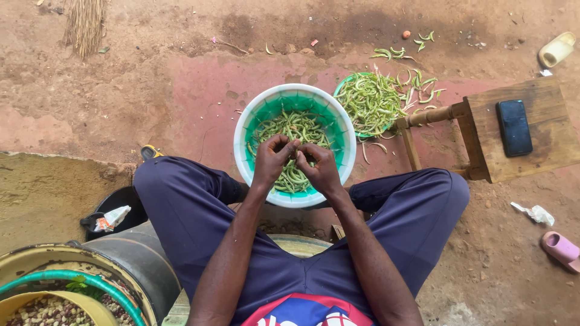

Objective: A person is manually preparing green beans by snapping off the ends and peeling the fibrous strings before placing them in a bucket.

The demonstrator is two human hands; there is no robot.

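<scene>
- A green bean pod (297, 152) is pinched between the left hand (273, 158) and the right hand (318, 168), both grips closed on it.
- Directly beneath the grips, a white-rimmed green basin (254, 115) of pods is seen.
- Beyond the right grip, a heap of pods (370, 101) lies; further right, a wooden stool (547, 102) carries a black phone (514, 127).

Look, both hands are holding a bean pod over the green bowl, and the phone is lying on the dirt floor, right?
Not quite. The phone lies on the wooden stool, not on the floor, as the head view shows. The rest holds: the left hand and right hand hold a bean pod over the green bowl.
</scene>
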